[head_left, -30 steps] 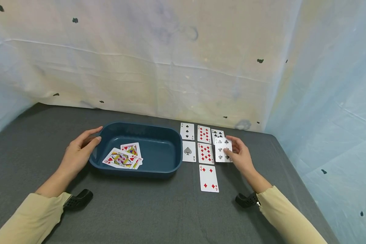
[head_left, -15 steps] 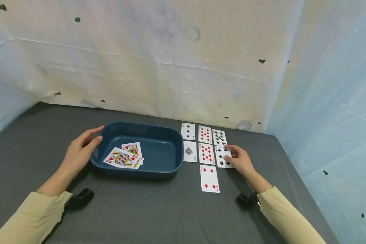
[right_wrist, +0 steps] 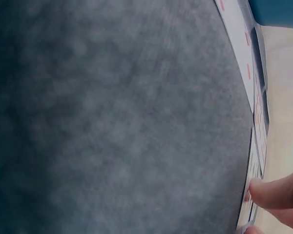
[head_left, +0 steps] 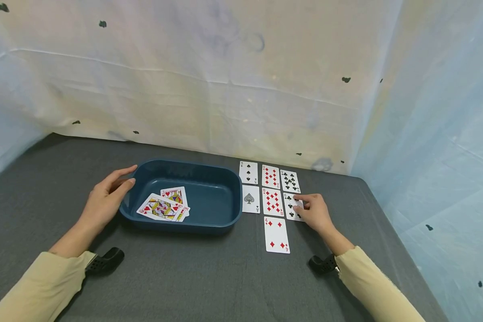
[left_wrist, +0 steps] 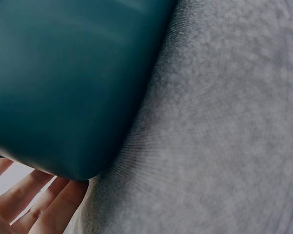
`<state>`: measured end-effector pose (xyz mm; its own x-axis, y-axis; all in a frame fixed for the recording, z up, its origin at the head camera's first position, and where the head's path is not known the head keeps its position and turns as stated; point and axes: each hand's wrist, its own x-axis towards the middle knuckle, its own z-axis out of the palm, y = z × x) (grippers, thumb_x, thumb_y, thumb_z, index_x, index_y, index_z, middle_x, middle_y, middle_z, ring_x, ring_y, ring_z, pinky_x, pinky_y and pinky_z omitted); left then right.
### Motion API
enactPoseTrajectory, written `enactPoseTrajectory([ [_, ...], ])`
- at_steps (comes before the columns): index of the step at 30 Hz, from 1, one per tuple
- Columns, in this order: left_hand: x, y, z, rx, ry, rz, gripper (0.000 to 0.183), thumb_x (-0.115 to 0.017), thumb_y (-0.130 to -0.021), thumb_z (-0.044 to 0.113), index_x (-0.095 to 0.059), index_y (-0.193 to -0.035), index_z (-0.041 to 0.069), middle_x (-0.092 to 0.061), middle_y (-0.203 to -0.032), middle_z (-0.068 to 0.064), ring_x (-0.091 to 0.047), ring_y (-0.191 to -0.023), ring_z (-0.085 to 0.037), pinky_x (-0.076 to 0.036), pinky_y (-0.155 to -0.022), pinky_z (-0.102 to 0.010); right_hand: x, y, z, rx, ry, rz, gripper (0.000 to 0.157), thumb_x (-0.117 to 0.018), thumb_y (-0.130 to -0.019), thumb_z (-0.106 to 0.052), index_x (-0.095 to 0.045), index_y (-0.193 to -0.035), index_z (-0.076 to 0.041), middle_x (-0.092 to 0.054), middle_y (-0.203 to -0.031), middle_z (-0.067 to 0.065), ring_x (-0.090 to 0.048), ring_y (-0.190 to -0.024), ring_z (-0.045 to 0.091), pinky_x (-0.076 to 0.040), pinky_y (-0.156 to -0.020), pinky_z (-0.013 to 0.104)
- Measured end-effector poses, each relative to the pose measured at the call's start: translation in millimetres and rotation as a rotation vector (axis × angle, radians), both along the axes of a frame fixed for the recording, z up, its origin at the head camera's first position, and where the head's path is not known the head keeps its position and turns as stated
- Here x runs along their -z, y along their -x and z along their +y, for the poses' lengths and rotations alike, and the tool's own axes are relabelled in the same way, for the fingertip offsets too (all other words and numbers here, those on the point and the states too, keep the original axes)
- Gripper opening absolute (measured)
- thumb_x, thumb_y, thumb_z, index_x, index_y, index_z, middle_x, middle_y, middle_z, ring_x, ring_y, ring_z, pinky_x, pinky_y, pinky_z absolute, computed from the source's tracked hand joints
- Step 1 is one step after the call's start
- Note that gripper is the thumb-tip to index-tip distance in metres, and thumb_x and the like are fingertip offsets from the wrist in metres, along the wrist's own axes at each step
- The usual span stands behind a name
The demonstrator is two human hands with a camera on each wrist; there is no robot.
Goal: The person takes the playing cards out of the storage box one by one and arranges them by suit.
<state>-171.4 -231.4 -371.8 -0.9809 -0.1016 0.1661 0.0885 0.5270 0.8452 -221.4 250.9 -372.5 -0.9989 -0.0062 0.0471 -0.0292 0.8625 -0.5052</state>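
On the grey cloth, several face-up playing cards lie in columns. In the head view my right hand [head_left: 314,211] rests thumb and index fingertips on the club card [head_left: 289,208] below another club card [head_left: 290,181]. Beside it are the ten of diamonds [head_left: 272,203], nine of diamonds [head_left: 270,176] and four of diamonds [head_left: 276,235]. The right wrist view shows the thumb [right_wrist: 273,192] at the card's edge. My left hand [head_left: 104,197] grips the left end of a blue tub [head_left: 209,226]; its fingers [left_wrist: 51,212] meet the outer wall.
Hearts face cards, including a queen [head_left: 158,208], overlap inside the tub. The three of spades [head_left: 248,172] and ace of spades [head_left: 251,199] lie against its right side. A pale cloth backdrop [head_left: 185,89] closes off the table's far edge.
The club card under my right hand came down and towards me, uncovering the club card above it, then lay flat. My left hand stays on the tub.
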Motion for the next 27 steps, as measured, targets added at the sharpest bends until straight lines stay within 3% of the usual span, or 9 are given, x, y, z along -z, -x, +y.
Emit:
enactPoseTrajectory([
  [1, -0.1, 0.2, 0.1, 0.0, 0.0, 0.001, 0.051, -0.04, -0.103, 0.037, -0.035, -0.149, 0.017, -0.047, -0.136, -0.031, -0.046, -0.119, -0.045, -0.04, -0.085, -0.058, 0.1, -0.6, -0.7, 0.008, -0.005, 0.002, 0.035, -0.064, -0.089, -0.01, -0.064, -0.123, 0.0, -0.046, -0.123, 0.027, -0.05, -0.095, 0.03, -0.041, -0.075, 0.038],
  [6, -0.3, 0.2, 0.2, -0.003, 0.004, -0.004, 0.051, -0.04, -0.103, 0.038, -0.035, -0.149, 0.017, -0.048, -0.136, -0.031, -0.046, -0.119, -0.045, -0.04, -0.085, -0.058, -3.3, -1.0, -9.7, 0.023, 0.035, 0.066, 0.036, -0.061, -0.091, -0.011, -0.06, -0.125, 0.001, -0.048, -0.122, 0.026, -0.053, -0.096, 0.034, -0.042, -0.077, 0.043],
  [14, 0.3, 0.3, -0.8, 0.007, -0.014, -0.016, 0.052, -0.04, -0.102, 0.04, -0.035, -0.15, 0.018, -0.047, -0.137, -0.031, -0.046, -0.12, -0.046, -0.039, -0.087, -0.06, -17.6, 1.5, -44.5, 0.035, 0.293, 0.106, 0.038, -0.064, -0.091, -0.016, -0.058, -0.127, -0.003, -0.05, -0.128, 0.019, -0.053, -0.109, 0.033, -0.043, -0.088, 0.045],
  [16, 1.1, 0.8, -0.6, 0.006, -0.016, -0.014, 0.052, -0.04, -0.102, 0.04, -0.035, -0.15, 0.018, -0.047, -0.137, -0.031, -0.045, -0.121, -0.046, -0.039, -0.087, -0.061, -20.5, 1.4, -54.4, 0.036, 0.368, 0.106, 0.039, -0.066, -0.091, -0.016, -0.058, -0.126, -0.003, -0.051, -0.128, 0.018, -0.053, -0.109, 0.032, -0.044, -0.089, 0.041],
  [23, 0.7, 0.5, 0.1, 0.002, -0.012, -0.011, 0.052, -0.041, -0.102, 0.04, -0.036, -0.149, 0.018, -0.048, -0.137, -0.031, -0.045, -0.121, -0.047, -0.038, -0.088, -0.061, -29.0, 2.3, -90.6, 0.004, 0.581, 0.144, 0.036, -0.068, -0.089, -0.012, -0.061, -0.122, -0.002, -0.059, -0.122, 0.017, -0.055, -0.099, 0.025, -0.044, -0.074, 0.022],
  [27, -0.6, -0.1, -0.2, 0.003, -0.015, -0.009, 0.052, -0.041, -0.102, 0.039, -0.036, -0.149, 0.017, -0.048, -0.137, -0.031, -0.045, -0.121, -0.047, -0.038, -0.088, -0.062, -36.4, 1.9, -112.2, -0.023, 0.657, 0.168, 0.037, -0.07, -0.087, -0.013, -0.062, -0.121, -0.002, -0.061, -0.119, 0.017, -0.056, -0.098, 0.024, -0.044, -0.073, 0.021],
])
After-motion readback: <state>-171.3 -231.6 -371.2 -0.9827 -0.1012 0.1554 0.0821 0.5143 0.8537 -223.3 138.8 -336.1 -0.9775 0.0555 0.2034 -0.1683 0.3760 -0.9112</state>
